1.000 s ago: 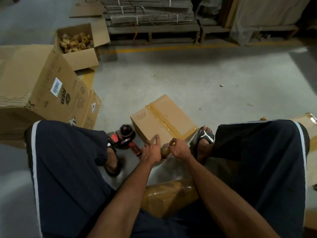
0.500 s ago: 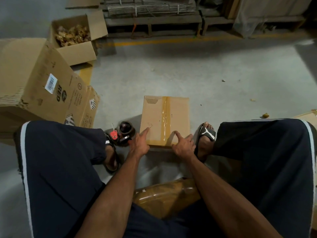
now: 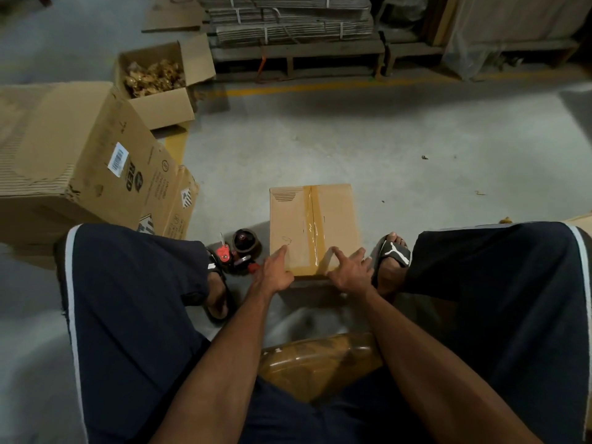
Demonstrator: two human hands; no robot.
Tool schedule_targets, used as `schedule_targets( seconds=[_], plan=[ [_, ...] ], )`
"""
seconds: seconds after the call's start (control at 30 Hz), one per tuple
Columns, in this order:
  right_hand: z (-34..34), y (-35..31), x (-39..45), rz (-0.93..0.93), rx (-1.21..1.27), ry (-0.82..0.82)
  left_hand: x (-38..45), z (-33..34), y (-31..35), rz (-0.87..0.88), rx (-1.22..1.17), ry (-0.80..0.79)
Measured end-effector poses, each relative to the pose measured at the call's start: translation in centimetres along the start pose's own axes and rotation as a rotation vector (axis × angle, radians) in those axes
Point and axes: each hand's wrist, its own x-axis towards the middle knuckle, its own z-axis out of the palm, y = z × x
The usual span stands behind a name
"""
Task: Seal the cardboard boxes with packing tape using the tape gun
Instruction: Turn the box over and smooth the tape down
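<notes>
Both hands, left hand [image 3: 276, 274] and right hand [image 3: 349, 273], press straight, spread fingers on the box's [image 3: 336, 219] near edge; the tape gun [image 3: 238, 253] lies just left, nearer the left hand.

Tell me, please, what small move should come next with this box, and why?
Probably slide the box aside: tape already runs along its top seam, both hands (left, right) rest on its near edge, and the tape gun lies unheld on the floor beside it.

A warehouse or packing area: a bare concrete floor [image 3: 352, 139] with a yellow painted line [image 3: 320, 87], bundles of strapped flat cardboard [image 3: 288, 20] on a wooden pallet [image 3: 301, 56] at the far side, and large cartons [image 3: 80, 161] on the left.
</notes>
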Motion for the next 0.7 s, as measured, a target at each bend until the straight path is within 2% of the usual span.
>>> schedule_targets(
  seconds=[0.07, 0.17, 0.3, 0.43, 0.53, 0.7],
  plan=[
    [0.2, -0.5, 0.0, -0.076, -0.044, 0.018, 0.1, 0.4, 0.1, -0.024, 0.0, 0.046],
    [0.6, -1.6, 0.7, -0.226, -0.114, 0.012, 0.7, 0.5, 0.0, -0.109, -0.153, 0.127],
    [0.7, -4.7, 2.6, -0.41, -0.201, -0.01, 2.7, -0.2, -1.2, -0.276, -0.502, 0.248],
    [2.5, -7.5, 4.1, -0.503, -0.283, -0.031, 6.8, 2.1, -5.7, -0.487, -0.86, 0.236],
    [4.0, -8.6, 3.9, -0.48, -0.245, -0.002, 11.5, 6.9, -11.7, -0.64, -0.824, 0.166],
    [4.9, -8.6, 3.9, -0.461, -0.231, 0.02, 12.9, 6.9, -12.3, -0.794, -0.776, 0.204]
  ],
)
